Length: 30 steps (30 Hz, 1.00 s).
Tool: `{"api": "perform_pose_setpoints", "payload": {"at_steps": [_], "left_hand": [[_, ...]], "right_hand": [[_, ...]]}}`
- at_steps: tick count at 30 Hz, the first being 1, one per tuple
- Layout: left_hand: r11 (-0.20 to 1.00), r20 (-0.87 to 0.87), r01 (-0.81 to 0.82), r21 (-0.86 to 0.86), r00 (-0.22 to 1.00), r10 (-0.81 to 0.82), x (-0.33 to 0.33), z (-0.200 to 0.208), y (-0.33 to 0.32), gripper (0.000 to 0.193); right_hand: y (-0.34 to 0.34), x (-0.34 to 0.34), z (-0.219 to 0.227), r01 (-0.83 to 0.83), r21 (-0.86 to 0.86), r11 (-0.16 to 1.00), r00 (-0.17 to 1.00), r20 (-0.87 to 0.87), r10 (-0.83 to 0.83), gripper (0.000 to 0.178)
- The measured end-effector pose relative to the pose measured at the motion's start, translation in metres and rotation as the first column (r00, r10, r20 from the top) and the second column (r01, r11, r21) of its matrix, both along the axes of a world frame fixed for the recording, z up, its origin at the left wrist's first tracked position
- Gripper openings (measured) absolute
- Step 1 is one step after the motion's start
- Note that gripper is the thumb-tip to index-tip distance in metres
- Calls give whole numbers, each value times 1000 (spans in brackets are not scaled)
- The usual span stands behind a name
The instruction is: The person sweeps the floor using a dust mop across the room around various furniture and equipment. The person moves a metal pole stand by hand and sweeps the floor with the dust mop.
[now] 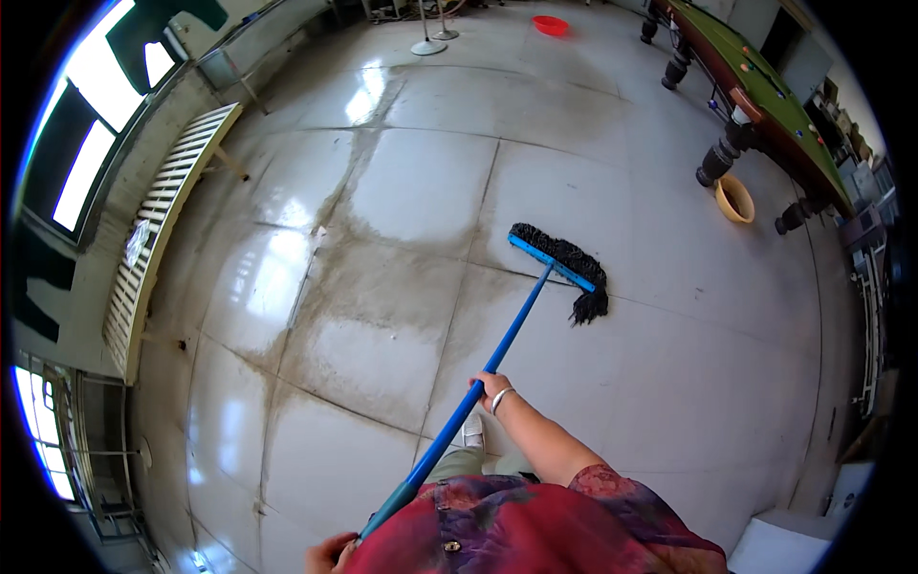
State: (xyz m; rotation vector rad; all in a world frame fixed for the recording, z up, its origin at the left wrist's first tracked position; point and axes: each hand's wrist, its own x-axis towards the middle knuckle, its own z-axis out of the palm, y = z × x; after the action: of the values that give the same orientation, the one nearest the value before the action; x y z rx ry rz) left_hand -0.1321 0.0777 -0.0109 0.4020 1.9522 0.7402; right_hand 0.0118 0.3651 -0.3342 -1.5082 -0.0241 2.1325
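A mop (516, 320) with a long blue handle runs slantwise from my body out to the floor. Its wide blue bar carries a black, stringy head (574, 258) that lies flat on the pale tiles, with loose strands trailing at the right end. Partway down the handle, my right hand (491, 386) is wrapped round it, a silver bangle at the wrist. My left hand (332, 553) grips the handle's top end near my left side, partly cut off by the lower edge of the picture.
Brown, wet-looking dirt marks the tiled floor (373, 277) left of the mop. A slatted bench (172, 210) stands along the left wall. At the right is a pool table (765, 86) with a tan bucket (734, 198) by its legs. A red basin (550, 26) sits far off.
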Motion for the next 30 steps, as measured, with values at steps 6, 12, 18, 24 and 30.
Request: {"api": "perform_pose_setpoints", "payload": {"at_steps": [6, 12, 18, 24, 30], "left_hand": [[999, 100, 29, 22, 994, -31, 31, -9, 141, 26], [999, 47, 50, 11, 998, -50, 68, -8, 281, 25], [980, -109, 5, 197, 994, 17, 111, -7, 404, 20], [978, -177, 34, 207, 984, 3, 115, -7, 508, 17], [974, -244, -18, 226, 967, 75, 104, -4, 619, 14]], "right_hand": [[101, 26, 31, 34, -54, 998, 990, -133, -40, 18], [232, 60, 30, 56, -114, 992, 987, -143, -72, 18], [364, 101, 35, 44, -138, 989, 986, -153, -65, 18], [463, 119, 35, -3, -82, 997, 980, -198, -13, 18], [549, 119, 16, 15, -90, 996, 948, -316, -43, 20]]}}
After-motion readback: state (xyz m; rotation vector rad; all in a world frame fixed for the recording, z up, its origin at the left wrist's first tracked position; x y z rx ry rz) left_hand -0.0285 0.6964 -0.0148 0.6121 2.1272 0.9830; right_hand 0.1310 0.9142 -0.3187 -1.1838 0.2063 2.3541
